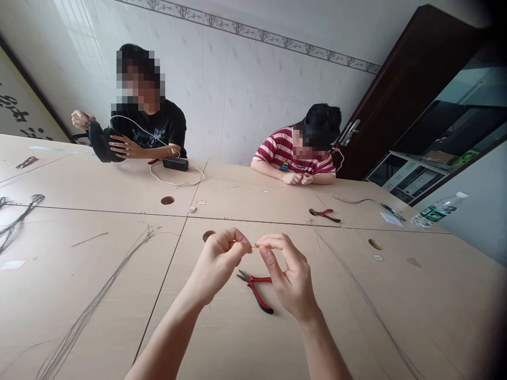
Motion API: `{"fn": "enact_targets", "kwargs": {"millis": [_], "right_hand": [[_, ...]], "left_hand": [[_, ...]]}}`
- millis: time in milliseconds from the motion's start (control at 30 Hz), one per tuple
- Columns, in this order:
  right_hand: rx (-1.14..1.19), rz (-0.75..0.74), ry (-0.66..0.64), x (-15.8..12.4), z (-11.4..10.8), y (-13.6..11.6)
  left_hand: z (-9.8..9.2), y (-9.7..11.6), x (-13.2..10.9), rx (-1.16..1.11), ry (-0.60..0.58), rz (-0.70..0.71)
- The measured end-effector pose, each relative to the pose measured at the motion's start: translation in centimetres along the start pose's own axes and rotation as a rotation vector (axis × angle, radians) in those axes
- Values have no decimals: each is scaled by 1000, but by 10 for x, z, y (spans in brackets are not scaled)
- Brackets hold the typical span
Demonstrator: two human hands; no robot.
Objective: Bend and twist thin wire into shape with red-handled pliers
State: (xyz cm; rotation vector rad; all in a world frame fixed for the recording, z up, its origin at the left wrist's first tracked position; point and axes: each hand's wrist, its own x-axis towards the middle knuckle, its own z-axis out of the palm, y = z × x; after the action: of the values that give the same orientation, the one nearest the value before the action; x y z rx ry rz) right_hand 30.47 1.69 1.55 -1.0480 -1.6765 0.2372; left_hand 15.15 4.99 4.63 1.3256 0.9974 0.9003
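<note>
My left hand (225, 264) is closed, with thumb and forefinger pinching a short, very thin wire (254, 247). Facing it, my right hand (291, 277) has its thumb and fingertips drawn together at the wire's other end. Both hands are raised over the table, fingertips a small gap apart. Below and between them lies a pair of pliers (253, 285) with red and black handles, jaws pointing left; my right hand covers part of one handle. To the left a bundle of thin grey wires (113, 279) stretches along the table, and another wire bundle (364, 295) runs down the right side.
Across the table (222, 343), one person (150, 126) holds a dark object; another person (295, 145) bends over their hands. Another pair of pliers (327, 215), a water bottle (439, 210), a black box with a white cable (175, 164) and round table holes (375, 244) are around.
</note>
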Motion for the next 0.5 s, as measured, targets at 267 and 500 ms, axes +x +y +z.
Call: {"fn": "enact_targets", "kwargs": {"millis": [267, 500], "right_hand": [[148, 156, -23, -5, 7, -1], [236, 279, 111, -13, 22, -1]], "left_hand": [[-3, 1, 0, -159, -97, -26], [6, -3, 0, -221, 8, -8]]}}
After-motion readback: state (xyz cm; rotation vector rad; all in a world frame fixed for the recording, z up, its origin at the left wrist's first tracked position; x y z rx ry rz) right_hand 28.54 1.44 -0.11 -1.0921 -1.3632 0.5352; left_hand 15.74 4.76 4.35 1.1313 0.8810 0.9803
